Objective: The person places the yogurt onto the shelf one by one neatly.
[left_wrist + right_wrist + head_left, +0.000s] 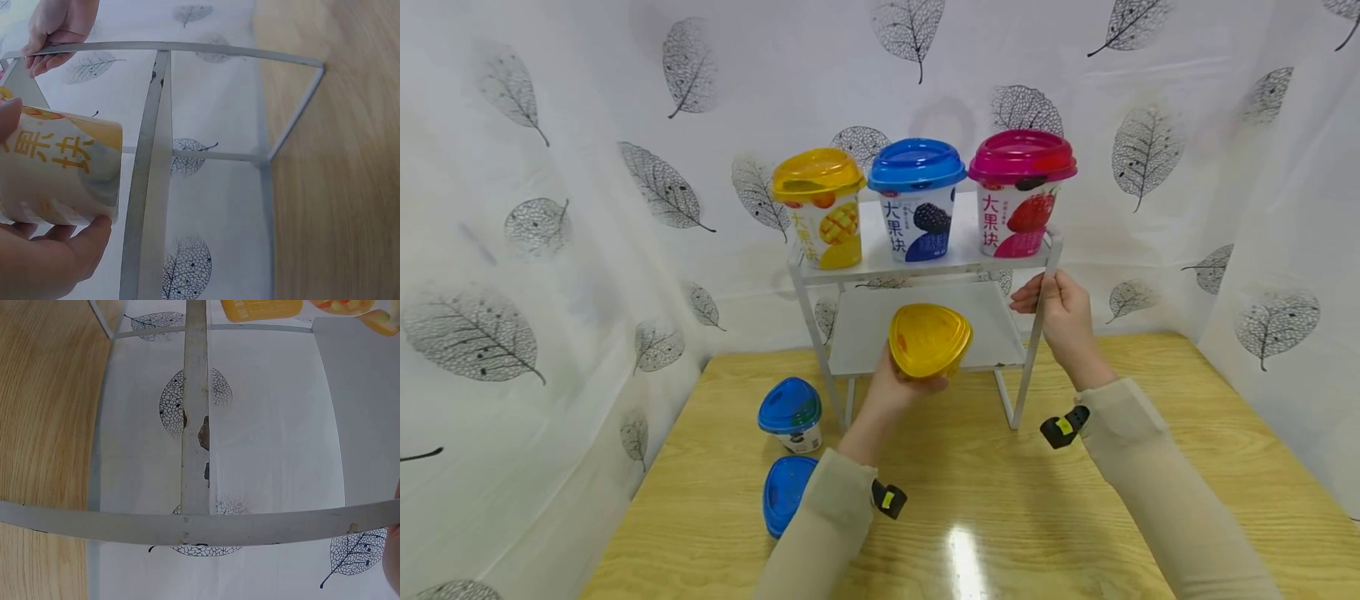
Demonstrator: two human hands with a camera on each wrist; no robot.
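Observation:
My left hand [901, 390] holds a cup with a yellow lid [929, 340] in front of the lower shelf [874, 323] of a white two-tier rack. In the left wrist view, the fingers and thumb curl round the cup's white and yellow side [69, 165], just beside the shelf's front edge. My right hand [1066, 315] grips the rack's right front post [1037, 333] a little below the top shelf, its fingers reaching past the post. The right wrist view shows only a sliver of this hand at its right edge.
On the top shelf stand three lidded cups: a yellow one [820, 208], a blue one [917, 200] and a pink one [1022, 193]. Two more blue-lidded cups, one upper [792, 412] and one lower [784, 496], are on the wooden table [985, 500]. A leaf-patterned curtain [587, 275] surrounds it.

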